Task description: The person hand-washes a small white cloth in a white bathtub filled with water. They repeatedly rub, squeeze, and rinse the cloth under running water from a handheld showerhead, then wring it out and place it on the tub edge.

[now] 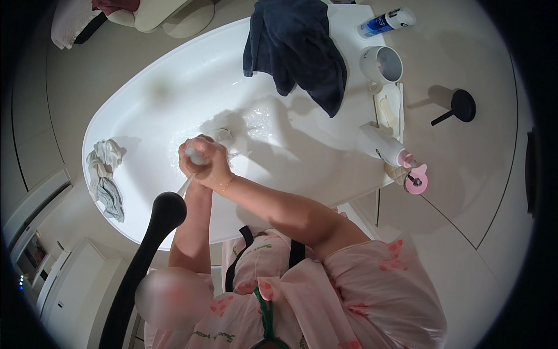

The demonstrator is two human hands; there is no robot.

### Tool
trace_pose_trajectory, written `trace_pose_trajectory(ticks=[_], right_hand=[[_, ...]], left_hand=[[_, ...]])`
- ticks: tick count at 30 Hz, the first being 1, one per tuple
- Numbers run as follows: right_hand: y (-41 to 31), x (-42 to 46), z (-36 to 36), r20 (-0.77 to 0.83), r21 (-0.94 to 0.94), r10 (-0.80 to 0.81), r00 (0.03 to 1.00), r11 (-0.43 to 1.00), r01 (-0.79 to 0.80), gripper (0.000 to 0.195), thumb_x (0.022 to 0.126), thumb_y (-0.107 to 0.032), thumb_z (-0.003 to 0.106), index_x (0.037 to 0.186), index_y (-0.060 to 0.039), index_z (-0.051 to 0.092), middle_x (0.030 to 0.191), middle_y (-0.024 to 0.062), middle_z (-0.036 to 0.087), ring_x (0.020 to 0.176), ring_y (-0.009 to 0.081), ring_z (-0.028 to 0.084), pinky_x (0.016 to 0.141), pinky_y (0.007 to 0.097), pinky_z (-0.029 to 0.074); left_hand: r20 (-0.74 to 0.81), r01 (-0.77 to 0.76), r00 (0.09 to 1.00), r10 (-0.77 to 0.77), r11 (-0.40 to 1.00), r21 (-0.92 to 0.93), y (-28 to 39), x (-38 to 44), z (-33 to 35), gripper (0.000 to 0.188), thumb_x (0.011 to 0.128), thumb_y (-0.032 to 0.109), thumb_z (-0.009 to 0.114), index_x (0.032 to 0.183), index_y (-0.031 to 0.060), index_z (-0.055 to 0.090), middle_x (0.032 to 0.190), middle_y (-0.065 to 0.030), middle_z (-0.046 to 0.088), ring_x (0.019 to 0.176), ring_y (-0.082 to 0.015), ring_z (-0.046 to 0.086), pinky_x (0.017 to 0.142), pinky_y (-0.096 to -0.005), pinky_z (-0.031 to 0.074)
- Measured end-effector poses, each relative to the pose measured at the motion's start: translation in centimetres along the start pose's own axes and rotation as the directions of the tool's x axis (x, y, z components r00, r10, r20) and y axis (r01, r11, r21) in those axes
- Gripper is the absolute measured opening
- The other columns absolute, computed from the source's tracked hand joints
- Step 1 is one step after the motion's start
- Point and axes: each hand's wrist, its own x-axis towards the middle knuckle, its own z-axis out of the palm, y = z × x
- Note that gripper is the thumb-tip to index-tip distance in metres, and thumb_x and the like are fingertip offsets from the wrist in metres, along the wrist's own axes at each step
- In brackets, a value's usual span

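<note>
My left hand [186, 158] and my right hand [214, 160] are pressed together over a white bathtub [174, 104], their fingers closed around a small wet whitish thing [196, 155]. Its kind is unclear, and the fingers hide much of it. A thin stream of water [185, 185] runs from a black spout [169, 209] to my hands. Just beyond them is a round white drain cap [223, 136]. Shallow water glistens on the tub floor.
Crumpled pale cloths [104, 179] lie on the left rim, a dark blue towel [296, 48] over the far side. At the right end are a blue-white canister [386, 22], a white cup [381, 64], a soap dish [389, 111] and a white pump bottle [383, 146].
</note>
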Motion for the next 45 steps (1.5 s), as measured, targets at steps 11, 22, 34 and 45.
trace_pose_trajectory(ticks=[11,22,34,45], right_hand=[[2.7,5.5,-5.9,0.078,-0.071,0.395,0.915,0.918,-0.39,0.051,0.085,-0.049,0.063,0.069,-0.0015,0.053,0.063,0.0135,0.057,0.061,0.0278,0.055,0.062,0.0378,0.044],[8.4,2.0,-7.4,0.579,0.183,0.644,0.501,0.496,-0.849,0.075,0.085,-0.065,0.054,0.137,-0.0128,0.043,0.14,0.0102,0.042,0.128,0.0256,0.042,0.104,0.041,0.036],[7.8,0.9,1.2,0.63,0.073,0.702,0.332,0.372,-0.925,0.061,0.087,-0.055,0.056,0.126,-0.0081,0.049,0.125,0.0109,0.057,0.111,0.0244,0.056,0.089,0.0393,0.049],[4.3,2.2,-4.3,0.457,-0.448,0.5,0.735,0.844,-0.296,0.059,0.076,-0.025,0.065,0.129,-0.008,0.045,0.115,0.0235,0.056,0.111,0.0369,0.054,0.094,0.04,0.043]], left_hand=[[0.11,0.1,0.966,-0.236,0.726,0.681,1.6,-2.7,4.9,0.051,0.094,0.06,0.038,0.115,0.0148,0.051,0.08,0.0029,0.056,0.07,-0.0064,0.052,0.059,-0.0198,0.043],[-0.086,0.206,0.977,-0.194,0.772,0.602,7.5,-6.5,6.9,0.063,0.091,0.043,0.061,0.128,-0.0076,0.048,0.123,-0.0138,0.057,0.108,-0.0207,0.057,0.094,-0.0325,0.045],[-0.115,0.136,0.99,-0.076,0.686,0.715,9.7,-7.9,-0.9,0.044,0.091,0.027,0.054,0.124,-0.0004,0.05,0.113,-0.0116,0.06,0.101,-0.0216,0.06,0.086,-0.0318,0.051],[0.211,0.353,0.91,-0.357,0.934,0.059,9.8,-5.1,-2.0,0.028,0.092,0.018,0.047,0.117,0.0099,0.058,0.119,-0.0113,0.059,0.105,-0.0258,0.058,0.084,-0.0413,0.05]])
